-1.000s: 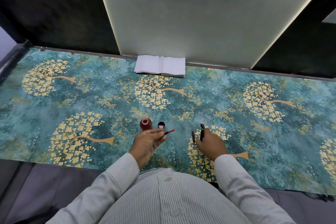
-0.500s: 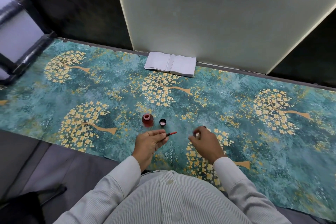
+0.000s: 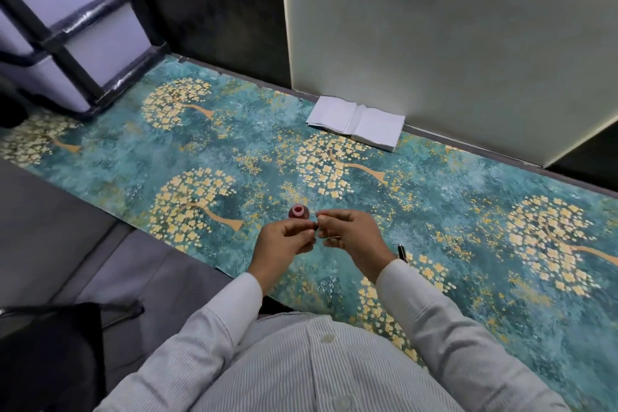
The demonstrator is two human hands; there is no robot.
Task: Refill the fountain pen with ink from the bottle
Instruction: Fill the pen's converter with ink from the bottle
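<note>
A small open ink bottle [image 3: 298,212] with red ink stands on the teal flowered table cover [image 3: 451,211]. Just in front of it my left hand [image 3: 284,242] and my right hand [image 3: 352,237] meet fingertip to fingertip above the table. Each hand pinches a part of the fountain pen [image 3: 316,228], which the fingers almost entirely hide. A thin pale sliver shows under my right fingers. A black pen cap [image 3: 401,251] lies on the cover beside my right wrist. The bottle's lid is hidden behind my hands.
An open white notebook [image 3: 356,124] lies at the back against a pale wall panel [image 3: 451,43]. A dark metal frame [image 3: 83,53] stands at the far left. The table's front edge runs diagonally at my left, with a black bag [image 3: 50,354] below.
My right hand left the black cap on the table and moved left to meet my left hand. The view has swung to the left.
</note>
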